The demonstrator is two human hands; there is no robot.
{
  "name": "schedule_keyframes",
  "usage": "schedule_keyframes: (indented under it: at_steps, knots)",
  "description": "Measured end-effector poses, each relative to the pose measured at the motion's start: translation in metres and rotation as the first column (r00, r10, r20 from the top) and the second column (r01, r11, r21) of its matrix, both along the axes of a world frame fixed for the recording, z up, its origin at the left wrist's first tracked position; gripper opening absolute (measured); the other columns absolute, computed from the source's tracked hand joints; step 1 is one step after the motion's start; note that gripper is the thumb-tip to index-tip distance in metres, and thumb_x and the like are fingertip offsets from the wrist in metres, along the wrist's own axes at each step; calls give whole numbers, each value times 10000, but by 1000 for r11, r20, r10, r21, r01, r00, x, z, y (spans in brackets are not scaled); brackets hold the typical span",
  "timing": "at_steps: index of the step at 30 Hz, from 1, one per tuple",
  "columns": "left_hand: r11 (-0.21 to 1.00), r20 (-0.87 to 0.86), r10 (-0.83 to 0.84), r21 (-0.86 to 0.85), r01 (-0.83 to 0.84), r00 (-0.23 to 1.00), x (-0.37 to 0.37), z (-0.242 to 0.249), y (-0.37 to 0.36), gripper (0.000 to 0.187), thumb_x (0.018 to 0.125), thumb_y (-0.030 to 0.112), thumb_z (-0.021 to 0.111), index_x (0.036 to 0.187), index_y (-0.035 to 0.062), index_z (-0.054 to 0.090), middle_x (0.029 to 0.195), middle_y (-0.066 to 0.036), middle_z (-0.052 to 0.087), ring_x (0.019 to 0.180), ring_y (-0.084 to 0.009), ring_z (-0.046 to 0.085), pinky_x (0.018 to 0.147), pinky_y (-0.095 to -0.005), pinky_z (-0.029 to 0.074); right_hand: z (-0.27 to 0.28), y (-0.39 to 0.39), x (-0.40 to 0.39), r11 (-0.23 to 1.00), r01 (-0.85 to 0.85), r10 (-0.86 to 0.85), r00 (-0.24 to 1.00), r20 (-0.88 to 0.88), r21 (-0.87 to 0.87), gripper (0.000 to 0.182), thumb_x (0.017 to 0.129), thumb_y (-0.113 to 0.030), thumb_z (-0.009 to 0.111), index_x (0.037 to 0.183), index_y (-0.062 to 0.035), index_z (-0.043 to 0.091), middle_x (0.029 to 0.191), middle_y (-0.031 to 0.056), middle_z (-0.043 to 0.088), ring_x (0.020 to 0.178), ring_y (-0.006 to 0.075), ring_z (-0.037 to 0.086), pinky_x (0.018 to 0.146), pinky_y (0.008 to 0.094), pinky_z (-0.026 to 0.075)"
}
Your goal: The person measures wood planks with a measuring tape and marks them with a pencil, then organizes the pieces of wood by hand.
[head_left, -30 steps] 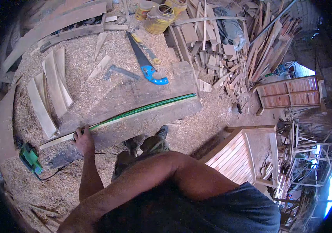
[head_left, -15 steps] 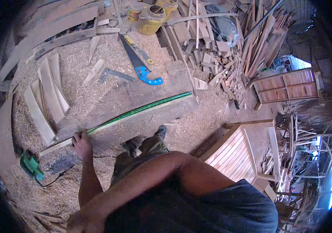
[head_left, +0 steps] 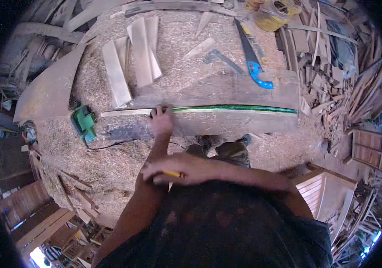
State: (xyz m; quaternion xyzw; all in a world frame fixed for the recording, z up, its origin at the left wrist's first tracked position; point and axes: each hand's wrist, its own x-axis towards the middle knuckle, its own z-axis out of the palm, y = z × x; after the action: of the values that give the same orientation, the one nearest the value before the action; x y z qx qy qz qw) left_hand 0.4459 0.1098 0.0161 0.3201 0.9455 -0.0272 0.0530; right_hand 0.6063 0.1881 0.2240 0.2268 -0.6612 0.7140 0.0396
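My left hand [head_left: 162, 121] presses its fingers down on a thin wooden strip [head_left: 126, 112] and on the end of a green tape measure [head_left: 235, 107] laid along it. The strip and tape run nearly level across a wide wooden board [head_left: 200, 127]. Closer to my body, my right hand [head_left: 186, 167] crosses over my left forearm, closed around a yellow pencil [head_left: 173, 173]. It is slightly smeared by motion.
Beyond the tape lie a blue-handled handsaw [head_left: 254, 67], a metal square [head_left: 226, 61] and several curved wood pieces [head_left: 139, 53]. A green power planer [head_left: 83, 123] with a cord rests at left. Offcuts [head_left: 323, 96] are piled at right; shavings cover the floor.
The view has turned, so the board now lies level and more to the right. My right hand has moved up from the lower left, and the pencil in it now shows.
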Motion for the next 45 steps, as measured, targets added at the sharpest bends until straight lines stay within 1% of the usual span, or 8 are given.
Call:
schedule_keyframes:
  at_steps: [5, 7, 11, 19, 23, 31, 37, 45]
  knots:
    - [1000, -63, -14, 15, 15, 998, 3, 3, 1, 416, 974, 325, 619, 1385, 349, 673, 1305, -65, 597, 1262, -309, 565, 1033, -631, 454, -74, 21, -15, 970, -63, -3, 962, 273, 233, 436, 1072, -320, 631, 1436, -81, 604, 1382, 198, 678, 1259, 361, 669, 1150, 459, 459]
    - [1000, -33, -9, 24, 10, 999, 4, 13, 2, 430, 960, 332, 646, 1389, 349, 671, 1294, -73, 598, 1253, -315, 562, 1039, -643, 451, -53, 39, -22, 336, -323, -293, 857, 424, 885, 487, 1102, -434, 555, 1446, -92, 595, 1395, 182, 674, 1249, 366, 671, 1130, 471, 477]
    - [999, -28, 15, -40, -16, 999, 5, 11, 4, 416, 968, 305, 638, 1380, 344, 680, 1314, -67, 577, 1270, -315, 548, 1047, -636, 439, -22, 17, -16, 966, -54, -54, 914, 401, 254, 527, 1122, -514, 497, 1439, -107, 606, 1377, 172, 681, 1300, 327, 652, 1117, 464, 498]
    - [999, 23, 34, 28, -34, 999, 1, 7, 6, 428, 938, 340, 662, 1365, 346, 688, 1330, -69, 567, 1284, -320, 537, 1053, -637, 434, -67, -3, -47, 954, -233, 181, 950, 256, 188, 391, 1136, -361, 522, 1336, -42, 627, 1351, 161, 684, 1296, 335, 639, 1125, 447, 477]
    - [999, 67, -13, 48, 10, 998, -5, -7, 4, 514, 902, 377, 701, 1413, 359, 643, 1370, -79, 546, 1320, -331, 525, 1076, -637, 431, -110, 19, -35, 170, 278, -408, 893, -189, 946, 420, 1124, -412, 534, 1351, -69, 619, 1336, 166, 688, 1278, 329, 650, 1110, 455, 489]
    - [1000, 5, 4, 22, -5, 1000, 3, 5, 1, 401, 999, 279, 578, 1388, 289, 676, 1351, -110, 577, 1286, -342, 542, 1075, -631, 451, 9, -28, -39, 937, -338, 345, 935, 87, -84, 422, 1142, -379, 508, 1328, -26, 647, 1295, 171, 714, 1299, 298, 651, 1112, 437, 492]
    - [996, -6, 3, 88, -3, 1000, 1, -1, -1, 372, 997, 334, 579, 1348, 315, 702, 1319, -100, 607, 1280, -346, 562, 1069, -660, 434, -97, 64, -18, 282, -269, -228, 914, 336, 921, 298, 1019, -283, 683, 1283, -146, 699, 1075, 149, 772, 1036, 406, 732, 934, 501, 574]
    - [988, -131, -102, 107, 116, 986, -5, -50, -23, 488, 946, 425, 643, 1378, 202, 692, 1488, -100, 579, 1371, -351, 519, 1129, -647, 373, -210, 151, 186, 543, 67, -640, 678, 361, 837, 326, 962, -310, 723, 1196, -83, 717, 1011, 222, 737, 929, 430, 705, 829, 540, 563]
